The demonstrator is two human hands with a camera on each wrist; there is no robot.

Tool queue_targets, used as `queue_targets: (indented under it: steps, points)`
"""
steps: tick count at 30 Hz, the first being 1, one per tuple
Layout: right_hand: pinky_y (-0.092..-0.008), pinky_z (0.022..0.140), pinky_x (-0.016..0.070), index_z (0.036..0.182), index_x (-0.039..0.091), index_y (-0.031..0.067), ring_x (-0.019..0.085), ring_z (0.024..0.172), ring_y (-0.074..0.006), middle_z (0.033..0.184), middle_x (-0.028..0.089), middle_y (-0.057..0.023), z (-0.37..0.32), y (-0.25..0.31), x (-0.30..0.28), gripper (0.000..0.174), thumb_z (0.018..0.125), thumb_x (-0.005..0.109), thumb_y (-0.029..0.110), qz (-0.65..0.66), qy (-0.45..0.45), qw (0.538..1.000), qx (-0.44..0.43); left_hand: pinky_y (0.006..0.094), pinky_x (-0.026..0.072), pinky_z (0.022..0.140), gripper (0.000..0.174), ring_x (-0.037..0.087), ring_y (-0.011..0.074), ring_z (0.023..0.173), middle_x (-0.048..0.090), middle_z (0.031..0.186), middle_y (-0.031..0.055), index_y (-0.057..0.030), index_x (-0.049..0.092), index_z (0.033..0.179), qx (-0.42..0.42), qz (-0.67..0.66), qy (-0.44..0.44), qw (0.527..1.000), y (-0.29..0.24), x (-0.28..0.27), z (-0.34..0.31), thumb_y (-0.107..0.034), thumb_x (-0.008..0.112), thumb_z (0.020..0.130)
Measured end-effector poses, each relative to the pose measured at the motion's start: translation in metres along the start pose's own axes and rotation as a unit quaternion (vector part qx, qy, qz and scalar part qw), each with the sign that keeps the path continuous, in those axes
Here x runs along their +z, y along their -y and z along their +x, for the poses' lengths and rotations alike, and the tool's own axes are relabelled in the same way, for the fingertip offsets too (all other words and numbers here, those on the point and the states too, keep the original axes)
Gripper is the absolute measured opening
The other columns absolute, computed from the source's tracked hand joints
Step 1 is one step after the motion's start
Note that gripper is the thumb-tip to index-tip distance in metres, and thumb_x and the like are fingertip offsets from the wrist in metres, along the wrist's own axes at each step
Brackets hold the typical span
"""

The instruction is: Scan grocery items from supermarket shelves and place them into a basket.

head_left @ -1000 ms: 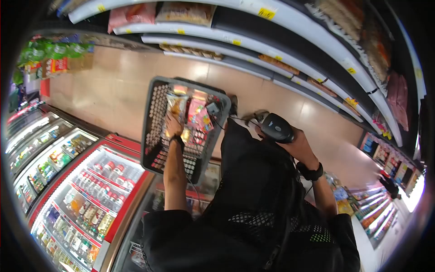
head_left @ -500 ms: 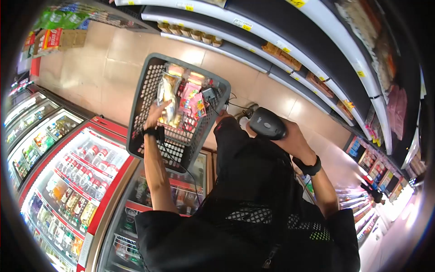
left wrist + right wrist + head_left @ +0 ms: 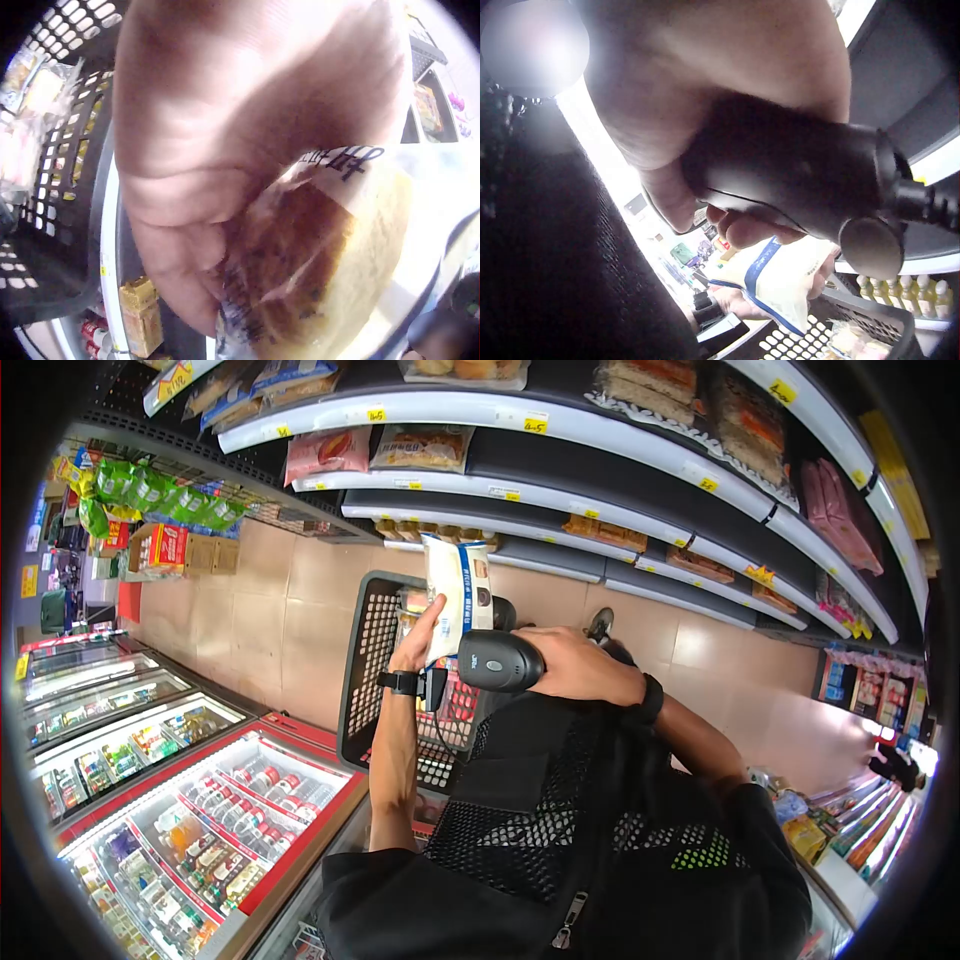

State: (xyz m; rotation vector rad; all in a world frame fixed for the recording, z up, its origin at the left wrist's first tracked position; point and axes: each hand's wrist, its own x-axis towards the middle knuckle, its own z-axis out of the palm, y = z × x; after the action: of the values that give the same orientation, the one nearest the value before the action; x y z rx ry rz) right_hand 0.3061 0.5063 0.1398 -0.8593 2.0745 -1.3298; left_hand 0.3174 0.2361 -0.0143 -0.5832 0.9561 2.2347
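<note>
My left hand grips the edge of a white and blue food package, raised over the grey basket. In the left wrist view, brown food shows through the clear side of the package beside the hand. My right hand is wrapped round a black handheld scanner, whose head is close to the package's lower end. From the right wrist view, fingers curl round the scanner's handle. Part of the basket's contents is hidden behind the hands and scanner.
Shelves with bagged goods curve across the top and right. A red-edged chest freezer with bottles stands at the lower left. Green bags and cartons are at the upper left. A foot shows on the tiled floor.
My left hand has come up out of the basket with the package. My right hand has moved left with the scanner, bringing it close to the package. The view has shifted, showing more shelving.
</note>
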Motion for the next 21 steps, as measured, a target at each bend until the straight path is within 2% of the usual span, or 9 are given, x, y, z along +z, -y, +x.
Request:
queue_targets:
  steps: [2, 3, 7, 9, 13, 15, 16, 19, 21]
  points:
    - [-0.0422, 0.084, 0.0495, 0.115, 0.06, -0.0015, 0.062, 0.097, -0.039, 0.105, 0.066, -0.0198, -0.002, -0.002, 0.0, 0.045, 0.076, 0.074, 0.018, 0.005, -0.005, 1.0, -0.006, 0.0366, 0.05, 0.097, 0.058, 0.061, 0.0241, 0.112, 0.058, 0.131, 0.0154, -0.0004, 0.043, 0.139, -0.001, 0.061, -0.002, 0.998, -0.01, 0.019, 0.0, -0.042, 0.05, 0.099]
    - [-0.0435, 0.083, 0.0495, 0.112, 0.06, -0.0015, 0.062, 0.096, -0.0396, 0.102, 0.066, -0.0207, -0.003, -0.006, 0.001, 0.043, 0.075, 0.073, 0.018, 0.005, -0.017, 1.0, -0.006, 0.0343, 0.0535, 0.09, 0.058, 0.062, 0.0212, 0.108, 0.058, 0.129, 0.014, -0.0019, 0.043, 0.139, 0.016, 0.123, -0.047, 0.991, -0.011, 0.028, 0.003, -0.044, 0.05, 0.099]
    - [-0.0455, 0.082, 0.0492, 0.107, 0.06, -0.0025, 0.062, 0.094, -0.0407, 0.099, 0.066, -0.0216, -0.012, -0.01, -0.003, 0.04, 0.074, 0.072, 0.018, 0.002, -0.077, 0.997, 0.0, 0.0327, 0.0514, 0.092, 0.06, 0.061, 0.019, 0.109, 0.059, 0.127, 0.0125, 0.0, 0.042, 0.139, -0.003, 0.131, -0.038, 0.991, -0.018, 0.045, 0.015, -0.044, 0.051, 0.099]
    - [-0.0458, 0.083, 0.0492, 0.109, 0.06, -0.0015, 0.062, 0.094, -0.0414, 0.1, 0.066, -0.022, -0.021, -0.016, -0.002, 0.042, 0.074, 0.072, 0.018, -0.003, -0.088, 0.996, 0.016, 0.0325, 0.0499, 0.093, 0.062, 0.06, 0.0181, 0.109, 0.058, 0.128, 0.0114, 0.0016, 0.04, 0.14, -0.013, 0.22, -0.009, 0.975, -0.025, 0.049, 0.025, -0.043, 0.052, 0.098]
    - [-0.0446, 0.082, 0.0492, 0.112, 0.062, 0.0011, 0.062, 0.097, -0.0406, 0.102, 0.066, -0.0225, -0.043, -0.026, -0.005, 0.043, 0.074, 0.071, 0.017, 0.007, -0.158, 0.984, 0.076, 0.0296, 0.0462, 0.092, 0.073, 0.057, 0.0173, 0.107, 0.059, 0.122, 0.0113, 0.0012, 0.04, 0.139, 0.123, 0.49, 0.021, 0.863, -0.049, 0.09, 0.041, -0.046, 0.065, 0.089]
    - [-0.0443, 0.082, 0.0492, 0.113, 0.061, 0.0009, 0.062, 0.097, -0.0411, 0.103, 0.066, -0.0229, -0.055, -0.035, -0.005, 0.044, 0.074, 0.072, 0.017, 0.03, -0.184, 0.979, 0.088, 0.034, 0.0475, 0.09, 0.074, 0.061, 0.0214, 0.1, 0.061, 0.119, 0.0148, -0.0005, 0.043, 0.136, 0.105, 0.617, -0.01, 0.78, -0.074, 0.136, 0.041, -0.047, 0.07, 0.085]
    - [-0.0439, 0.082, 0.0492, 0.114, 0.061, 0.0005, 0.062, 0.097, -0.0411, 0.103, 0.066, -0.023, -0.062, -0.04, -0.006, 0.044, 0.075, 0.072, 0.018, 0.029, -0.178, 0.978, 0.103, 0.0371, 0.0484, 0.086, 0.073, 0.063, 0.0256, 0.096, 0.062, 0.116, 0.016, -0.0036, 0.044, 0.135, 0.185, 0.681, 0.01, 0.709, -0.079, 0.133, 0.06, -0.047, 0.072, 0.083]
    - [-0.0415, 0.083, 0.0496, 0.117, 0.061, 0.0006, 0.063, 0.098, -0.0395, 0.105, 0.066, -0.0222, -0.079, -0.038, -0.008, 0.045, 0.076, 0.071, 0.017, 0.027, -0.202, 0.971, 0.129, 0.0442, 0.0489, 0.078, 0.071, 0.064, 0.0367, 0.091, 0.063, 0.112, 0.0173, -0.0123, 0.046, 0.135, 0.423, 0.794, 0.069, 0.431, -0.103, 0.151, 0.104, -0.042, 0.075, 0.077]
    - [-0.0389, 0.084, 0.05, 0.118, 0.061, 0.0007, 0.064, 0.098, -0.0369, 0.106, 0.066, -0.021, -0.086, -0.032, -0.01, 0.045, 0.076, 0.071, 0.016, 0.054, -0.202, 0.965, 0.158, 0.0428, 0.0497, 0.075, 0.067, 0.064, 0.0356, 0.092, 0.063, 0.112, 0.0151, -0.0156, 0.047, 0.134, 0.51, 0.822, 0.081, 0.24, -0.121, 0.175, 0.125, -0.035, 0.074, 0.076]
